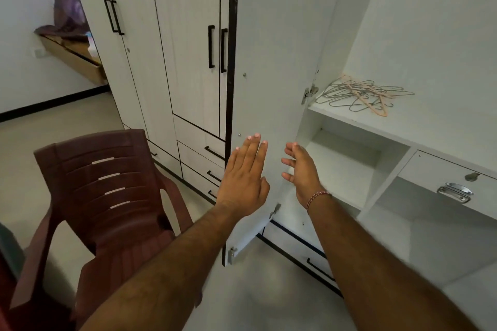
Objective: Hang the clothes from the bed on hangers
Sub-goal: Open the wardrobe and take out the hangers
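We hold the left hand (243,177) flat, fingers straight, at the open wardrobe door (271,62) mid-frame. The right hand (301,169) is relaxed, fingers spread, holding nothing. The hangers (363,94) lie piled on the shelf (403,126), upper right.

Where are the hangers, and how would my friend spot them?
Look inside the open white wardrobe, on its upper shelf just past the open door. The hangers lie there in a tangled pile: thin grey wire ones with a peach-coloured one mixed in, the only things on that shelf.
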The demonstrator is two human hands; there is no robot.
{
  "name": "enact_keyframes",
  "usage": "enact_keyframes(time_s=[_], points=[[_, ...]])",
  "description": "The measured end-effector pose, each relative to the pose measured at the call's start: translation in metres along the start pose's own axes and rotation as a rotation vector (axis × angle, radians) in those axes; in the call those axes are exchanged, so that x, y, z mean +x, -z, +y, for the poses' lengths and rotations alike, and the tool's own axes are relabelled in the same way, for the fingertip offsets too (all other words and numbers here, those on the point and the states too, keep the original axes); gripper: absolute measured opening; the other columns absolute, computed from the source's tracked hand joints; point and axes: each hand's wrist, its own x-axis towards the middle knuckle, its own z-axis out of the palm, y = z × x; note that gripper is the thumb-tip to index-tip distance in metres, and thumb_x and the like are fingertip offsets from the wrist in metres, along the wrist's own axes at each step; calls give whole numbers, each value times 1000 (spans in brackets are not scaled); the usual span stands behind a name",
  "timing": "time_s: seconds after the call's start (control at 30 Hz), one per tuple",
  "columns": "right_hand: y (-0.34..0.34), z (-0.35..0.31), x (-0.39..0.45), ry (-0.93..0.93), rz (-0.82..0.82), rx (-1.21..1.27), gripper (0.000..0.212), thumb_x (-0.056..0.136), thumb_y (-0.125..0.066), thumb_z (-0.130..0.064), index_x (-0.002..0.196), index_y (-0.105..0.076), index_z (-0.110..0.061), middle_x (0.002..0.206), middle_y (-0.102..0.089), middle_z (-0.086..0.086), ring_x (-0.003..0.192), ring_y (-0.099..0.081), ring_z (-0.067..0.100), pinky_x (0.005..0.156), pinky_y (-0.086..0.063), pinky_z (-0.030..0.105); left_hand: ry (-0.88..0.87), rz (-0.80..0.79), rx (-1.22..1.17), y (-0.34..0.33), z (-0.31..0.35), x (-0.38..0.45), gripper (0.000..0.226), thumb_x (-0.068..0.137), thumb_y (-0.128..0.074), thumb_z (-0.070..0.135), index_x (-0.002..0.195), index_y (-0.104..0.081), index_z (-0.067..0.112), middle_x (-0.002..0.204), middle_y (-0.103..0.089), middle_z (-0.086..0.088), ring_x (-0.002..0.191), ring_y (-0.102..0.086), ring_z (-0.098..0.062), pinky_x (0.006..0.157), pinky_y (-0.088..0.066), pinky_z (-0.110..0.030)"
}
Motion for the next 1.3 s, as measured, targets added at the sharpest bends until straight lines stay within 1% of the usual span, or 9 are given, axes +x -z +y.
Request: enact_keyframes(time_s=[0.2,0.37,0.6,0.73,0.87,0.97,1.13,1.2,1.3], points=[[17,-7,22,14,-12,18,46,110,-33,-45,147,-50,-23,146,-54,-4,128,-55,18,107,-48,48,51,18,61,-24,4,19,90,95,-51,30,166,0,11,173,13,-8,160,15,-23,130,-5,-48],[43,-3,52,5,-32,26,45,110,-34,-44,146,-50,-24,144,-55,-5,128,-55,18,107,-48,48,329,120,-27,-52,46,56,97,90,-57,32,165,-1,7,173,13,-13,159,17,-28,128,7,-51],[121,-17,106,39,-52,11,42,109,-37,-45,142,-53,-24,138,-58,-6,124,-58,14,102,-50,43,166,88,-101,-101,93,128,92,90,-52,33,165,-3,12,174,7,-10,160,11,-24,130,-5,-52],[182,-29,141,95,24,-33,40,109,-39,-40,141,-55,-23,136,-59,-6,119,-60,12,102,-50,40,224,88,-378,-131,125,163,87,90,-52,34,165,-13,14,173,-11,-8,160,-9,-23,128,-14,-41],[241,-38,183,109,206,-139,26,102,-50,-35,122,-65,-27,126,-65,-3,114,-63,18,108,-47,43,200,58,-536,-153,159,198,82,89,-53,31,163,-23,13,170,-26,-9,157,-23,-24,125,-23,-36],[279,-45,208,103,351,-195,19,96,-58,-31,109,-70,-24,116,-70,0,111,-64,26,104,-49,43,175,11,-558,-164,170,234,80,89,-53,32,162,-28,12,167,-32,-9,154,-28,-25,125,-26,-38],[328,-50,261,4,462,-300,29,97,-60,-26,119,-68,-9,119,-66,7,111,-59,29,94,-43,32,198,-25,-556,-185,167,308,79,86,-55,37,158,-37,11,161,-42,-8,149,-37,-25,124,-31,-40],[343,-52,288,-61,469,-385,33,97,-58,-26,117,-68,-2,110,-66,12,107,-60,33,89,-45,34,190,-39,-519,-198,159,337,77,86,-54,39,157,-39,11,159,-45,-10,147,-40,-27,123,-33,-42],[359,-55,329,-124,495,-310,32,96,-61,-24,110,-64,4,93,-56,8,97,-57,32,89,-47,40,210,-68,-487,-220,145,391,79,83,-51,42,155,-43,10,153,-51,-14,141,-46,-33,119,-38,-46]])
